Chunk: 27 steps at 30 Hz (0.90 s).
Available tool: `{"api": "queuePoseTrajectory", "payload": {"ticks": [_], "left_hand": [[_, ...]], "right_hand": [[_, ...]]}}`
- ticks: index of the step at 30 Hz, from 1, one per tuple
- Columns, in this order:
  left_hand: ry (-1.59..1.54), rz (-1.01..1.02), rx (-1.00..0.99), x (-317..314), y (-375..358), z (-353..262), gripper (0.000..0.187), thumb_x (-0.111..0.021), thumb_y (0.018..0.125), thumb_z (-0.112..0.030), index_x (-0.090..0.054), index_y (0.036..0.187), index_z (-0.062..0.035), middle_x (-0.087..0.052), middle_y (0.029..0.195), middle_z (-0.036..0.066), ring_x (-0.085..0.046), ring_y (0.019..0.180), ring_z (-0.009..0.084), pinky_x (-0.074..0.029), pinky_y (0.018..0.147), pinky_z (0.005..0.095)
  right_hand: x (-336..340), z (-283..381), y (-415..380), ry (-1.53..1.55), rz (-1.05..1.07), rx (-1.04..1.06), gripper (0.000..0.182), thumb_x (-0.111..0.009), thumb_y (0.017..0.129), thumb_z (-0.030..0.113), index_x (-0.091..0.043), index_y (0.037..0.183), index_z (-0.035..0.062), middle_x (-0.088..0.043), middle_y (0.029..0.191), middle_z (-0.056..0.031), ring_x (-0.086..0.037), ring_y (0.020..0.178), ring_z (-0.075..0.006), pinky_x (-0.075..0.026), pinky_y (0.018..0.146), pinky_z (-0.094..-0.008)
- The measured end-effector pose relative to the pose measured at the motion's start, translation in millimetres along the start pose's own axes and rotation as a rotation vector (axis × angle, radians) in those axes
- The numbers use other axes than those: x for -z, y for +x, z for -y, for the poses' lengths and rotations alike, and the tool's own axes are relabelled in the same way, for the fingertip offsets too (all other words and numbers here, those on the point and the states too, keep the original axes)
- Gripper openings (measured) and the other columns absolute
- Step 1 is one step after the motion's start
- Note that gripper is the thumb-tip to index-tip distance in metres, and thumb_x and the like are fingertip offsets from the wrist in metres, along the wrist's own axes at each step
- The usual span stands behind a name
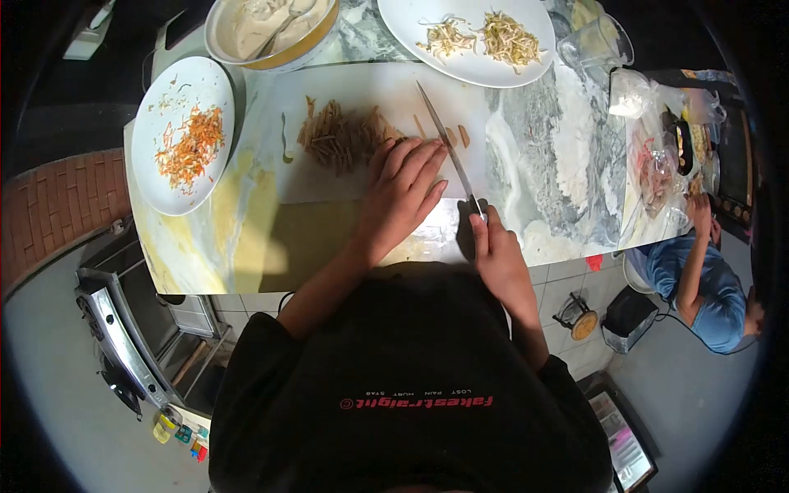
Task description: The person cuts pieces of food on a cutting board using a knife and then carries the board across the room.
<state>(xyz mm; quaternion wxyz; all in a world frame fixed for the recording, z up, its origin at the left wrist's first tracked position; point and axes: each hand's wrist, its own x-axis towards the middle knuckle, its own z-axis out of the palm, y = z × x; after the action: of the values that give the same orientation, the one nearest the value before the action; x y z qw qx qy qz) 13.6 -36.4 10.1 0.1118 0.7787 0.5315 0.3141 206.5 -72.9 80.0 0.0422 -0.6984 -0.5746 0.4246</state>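
My left hand (401, 197) lies flat on the white cutting board (329, 177), fingers spread, its fingertips touching a heap of brown cut strips (341, 135). My right hand (497, 255) grips the dark handle of a long knife (444, 135). The blade points away from me across the board, just right of my left fingers. A few small brown pieces (459, 135) lie right of the blade.
A white plate of orange shreds (185, 135) sits at the left. A bowl of pale batter (271, 29) and a plate of pale shreds (477, 37) stand at the back. Plastic bags (657, 164) lie at the right, where another person in blue (699, 279) sits beside the marble counter (559, 164).
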Motion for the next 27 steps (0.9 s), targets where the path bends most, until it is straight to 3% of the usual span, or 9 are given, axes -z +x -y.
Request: {"api": "queuePoseTrajectory", "payload": {"ticks": [10, 12, 16, 18, 19, 21, 24, 25, 27], "left_hand": [[0.202, -0.055, -0.059, -9, -7, -2, 0.05, -0.078, 0.087, -0.023, -0.066, 0.133, -0.0085, -0.061, 0.138, 0.004, -0.052, 0.131, 0.0256, -0.037, 0.116, 0.0465], [0.29, -0.17, -0.068, -13, -10, 1, 0.051, -0.078, 0.087, -0.025, -0.065, 0.134, -0.0085, -0.06, 0.138, 0.004, -0.051, 0.132, 0.026, -0.035, 0.117, 0.0496], [0.321, -0.244, -0.027, -16, -12, 2, 0.05, -0.076, 0.088, -0.027, -0.065, 0.133, -0.0084, -0.061, 0.138, 0.005, -0.051, 0.131, 0.0267, -0.032, 0.119, 0.0514], [0.326, -0.185, 0.038, -10, -7, -3, 0.045, -0.073, 0.091, -0.029, -0.065, 0.13, -0.0075, -0.063, 0.134, 0.007, -0.055, 0.127, 0.0285, -0.033, 0.117, 0.0506], [0.327, -0.185, 0.034, -6, -5, -6, 0.045, -0.073, 0.091, -0.029, -0.065, 0.13, -0.0075, -0.063, 0.134, 0.007, -0.055, 0.127, 0.0285, -0.033, 0.117, 0.0506], [0.125, -0.227, 0.017, 2, 1, -10, 0.04, -0.074, 0.091, -0.022, -0.066, 0.127, -0.0065, -0.066, 0.127, 0.01, -0.06, 0.118, 0.0303, -0.041, 0.11, 0.0481], [-0.342, -0.275, 0.242, 7, 10, -26, 0.039, -0.077, 0.088, -0.016, -0.067, 0.125, -0.0061, -0.067, 0.121, 0.01, -0.064, 0.111, 0.0311, -0.049, 0.1, 0.0446], [-0.34, -0.272, 0.239, 8, 11, -25, 0.039, -0.077, 0.088, -0.016, -0.067, 0.125, -0.0061, -0.067, 0.121, 0.01, -0.064, 0.111, 0.0311, -0.049, 0.1, 0.0446], [-0.124, -0.167, -0.131, 8, 17, -19, 0.04, -0.081, 0.085, -0.012, -0.067, 0.122, -0.0057, -0.068, 0.118, 0.009, -0.064, 0.107, 0.0311, -0.053, 0.092, 0.0417]], "right_hand": [[7, -30, -15, 0.07, 0.002, 0.048, 0.055, -0.047, 0.111, 0.04, -0.058, 0.136, -0.0073, -0.069, 0.091, -0.0336, -0.068, 0.092, -0.0518, -0.053, 0.079, -0.0516], [9, -36, -17, 0.057, 0.019, 0.052, 0.055, -0.047, 0.111, 0.04, -0.057, 0.138, -0.007, -0.07, 0.093, -0.0338, -0.068, 0.091, -0.0517, -0.053, 0.08, -0.0508], [7, -55, -16, 0.125, 0.006, 0.085, 0.055, -0.047, 0.111, 0.042, -0.06, 0.129, -0.0079, -0.068, 0.084, -0.0306, -0.069, 0.082, -0.0492, -0.052, 0.077, -0.0502], [1, -70, -10, 0.323, -0.001, 0.235, 0.051, -0.047, 0.111, 0.046, -0.061, 0.106, -0.0021, -0.061, 0.07, -0.0179, -0.061, 0.056, -0.0313, -0.049, 0.056, -0.0416], [3, -76, -11, 0.327, -0.003, 0.235, 0.051, -0.047, 0.111, 0.046, -0.061, 0.106, -0.0021, -0.061, 0.07, -0.0179, -0.061, 0.056, -0.0313, -0.049, 0.056, -0.0416], [19, -66, -17, 0.749, 0.343, 0.007, 0.045, -0.043, 0.112, 0.05, -0.05, 0.093, 0.0102, -0.041, 0.063, 0.0044, -0.032, 0.044, -0.006, -0.027, 0.039, -0.0242], [24, -62, -20, 0.924, 0.455, -0.096, 0.044, -0.042, 0.111, 0.053, -0.046, 0.091, 0.0141, -0.037, 0.062, 0.0042, -0.025, 0.042, -0.0032, -0.02, 0.035, -0.0208], [24, -61, -21, 0.93, 0.455, -0.095, 0.044, -0.042, 0.111, 0.053, -0.046, 0.091, 0.0141, -0.037, 0.062, 0.0042, -0.025, 0.042, -0.0032, -0.02, 0.035, -0.0208], [24, -60, -20, 0.998, 0.456, -0.108, 0.045, -0.043, 0.11, 0.054, -0.046, 0.092, 0.0139, -0.036, 0.062, 0.0046, -0.027, 0.043, -0.0028, -0.021, 0.035, -0.0212]]}}
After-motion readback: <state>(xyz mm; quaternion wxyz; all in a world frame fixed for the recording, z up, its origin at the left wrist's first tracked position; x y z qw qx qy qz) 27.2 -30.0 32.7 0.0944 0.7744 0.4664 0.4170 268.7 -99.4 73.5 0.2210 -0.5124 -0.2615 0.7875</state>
